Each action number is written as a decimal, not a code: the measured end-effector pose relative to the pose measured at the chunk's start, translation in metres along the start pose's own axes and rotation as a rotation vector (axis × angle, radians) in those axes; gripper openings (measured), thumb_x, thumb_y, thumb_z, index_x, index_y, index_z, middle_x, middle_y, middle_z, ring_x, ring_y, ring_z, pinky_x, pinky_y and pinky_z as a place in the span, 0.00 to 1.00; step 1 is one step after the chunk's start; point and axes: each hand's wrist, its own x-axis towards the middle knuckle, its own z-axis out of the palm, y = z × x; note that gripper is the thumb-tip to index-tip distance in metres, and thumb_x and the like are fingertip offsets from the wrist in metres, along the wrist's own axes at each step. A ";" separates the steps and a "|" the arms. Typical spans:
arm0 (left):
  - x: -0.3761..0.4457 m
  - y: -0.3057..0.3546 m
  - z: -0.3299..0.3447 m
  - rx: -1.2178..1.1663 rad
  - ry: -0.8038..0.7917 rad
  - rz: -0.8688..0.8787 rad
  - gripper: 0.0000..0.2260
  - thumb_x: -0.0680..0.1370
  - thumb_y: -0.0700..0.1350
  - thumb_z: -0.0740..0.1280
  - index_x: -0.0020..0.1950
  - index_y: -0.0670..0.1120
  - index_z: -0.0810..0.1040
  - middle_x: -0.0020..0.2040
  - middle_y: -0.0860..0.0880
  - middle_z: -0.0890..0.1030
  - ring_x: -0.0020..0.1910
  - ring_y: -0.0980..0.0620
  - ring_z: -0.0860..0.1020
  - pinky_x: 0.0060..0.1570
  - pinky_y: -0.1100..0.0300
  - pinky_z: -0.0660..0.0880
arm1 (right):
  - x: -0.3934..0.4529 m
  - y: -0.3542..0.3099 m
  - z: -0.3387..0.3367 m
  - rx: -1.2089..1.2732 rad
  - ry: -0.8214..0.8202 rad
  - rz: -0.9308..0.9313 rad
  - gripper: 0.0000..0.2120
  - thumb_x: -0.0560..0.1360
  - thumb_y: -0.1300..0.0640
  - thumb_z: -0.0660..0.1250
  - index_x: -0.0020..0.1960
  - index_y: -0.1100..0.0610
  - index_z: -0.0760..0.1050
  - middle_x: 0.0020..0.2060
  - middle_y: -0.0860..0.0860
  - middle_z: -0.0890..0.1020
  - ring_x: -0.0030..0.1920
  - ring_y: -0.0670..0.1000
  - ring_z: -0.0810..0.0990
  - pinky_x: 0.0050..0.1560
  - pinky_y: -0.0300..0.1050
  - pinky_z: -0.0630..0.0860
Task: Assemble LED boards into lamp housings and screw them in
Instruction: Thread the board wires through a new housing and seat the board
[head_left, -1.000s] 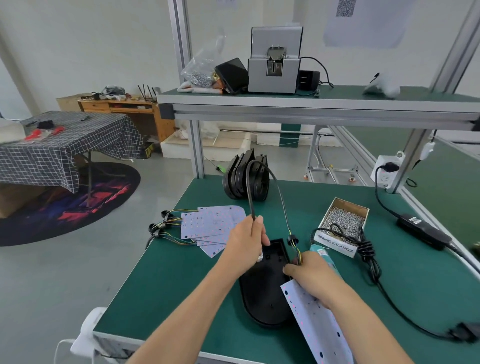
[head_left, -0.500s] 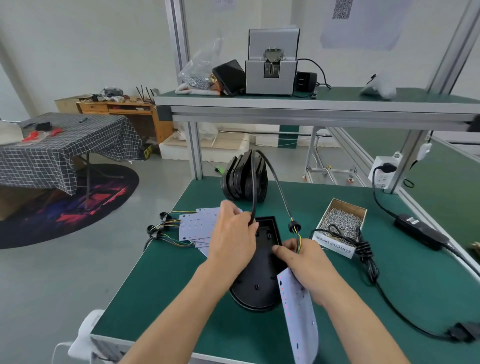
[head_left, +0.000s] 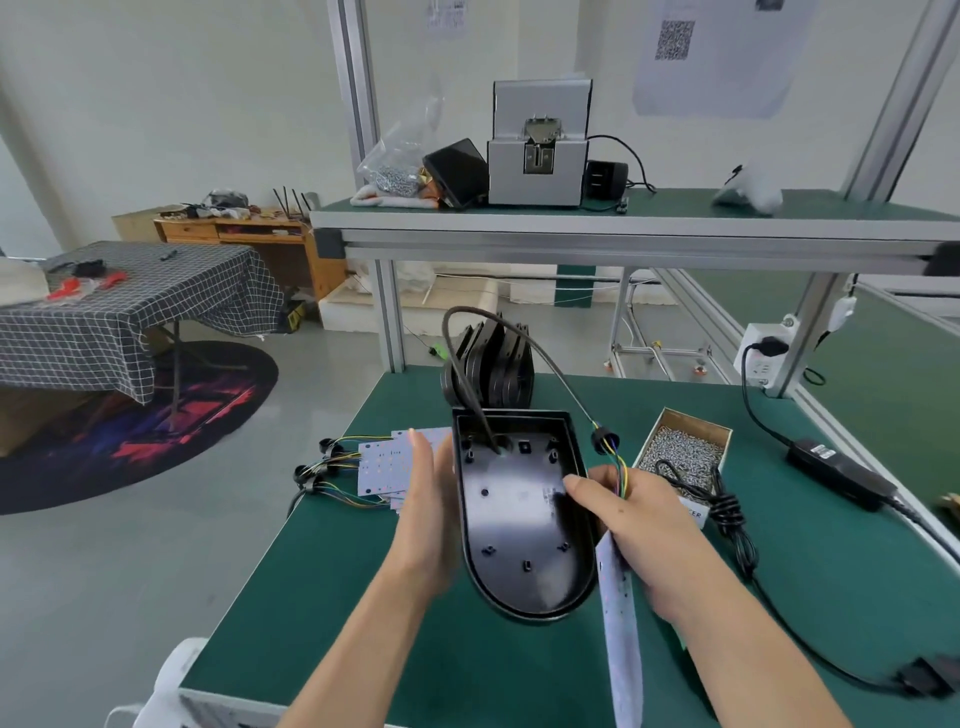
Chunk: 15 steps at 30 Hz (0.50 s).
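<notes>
Cradling the lamp housing (head_left: 524, 519), left hand (head_left: 431, 519) lies flat-fingered against it; right hand (head_left: 639, 525) pinches LED board (head_left: 621, 623)

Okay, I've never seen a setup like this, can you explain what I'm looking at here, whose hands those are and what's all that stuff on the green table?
This is one view from a camera worn on a person's head, looking down at their hands above a green workbench. The left hand steadies a black lamp housing, open side up, with a cable running out of it. The right hand holds an LED board and its coloured wires. On the bench lie spare LED boards, stacked housings, a box of screws and a power adapter.
</notes>
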 end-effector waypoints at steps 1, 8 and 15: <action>-0.001 -0.005 0.000 -0.052 -0.025 -0.057 0.36 0.78 0.74 0.49 0.68 0.54 0.82 0.66 0.47 0.83 0.65 0.48 0.81 0.58 0.53 0.81 | -0.001 -0.002 0.001 0.049 -0.017 0.018 0.18 0.72 0.48 0.72 0.35 0.61 0.73 0.33 0.51 0.71 0.37 0.49 0.68 0.43 0.42 0.65; -0.008 -0.049 0.003 0.583 0.091 0.143 0.08 0.82 0.47 0.60 0.46 0.57 0.76 0.43 0.59 0.82 0.44 0.52 0.79 0.58 0.50 0.78 | -0.001 -0.028 0.000 0.457 0.070 0.135 0.06 0.79 0.59 0.71 0.48 0.62 0.83 0.43 0.63 0.85 0.35 0.57 0.84 0.31 0.42 0.78; -0.029 -0.051 -0.020 1.028 0.217 -0.041 0.17 0.87 0.52 0.55 0.46 0.52 0.80 0.31 0.53 0.79 0.31 0.57 0.75 0.37 0.63 0.74 | 0.014 -0.073 -0.021 0.632 0.180 0.105 0.08 0.79 0.61 0.70 0.46 0.63 0.84 0.41 0.59 0.88 0.36 0.55 0.87 0.33 0.44 0.82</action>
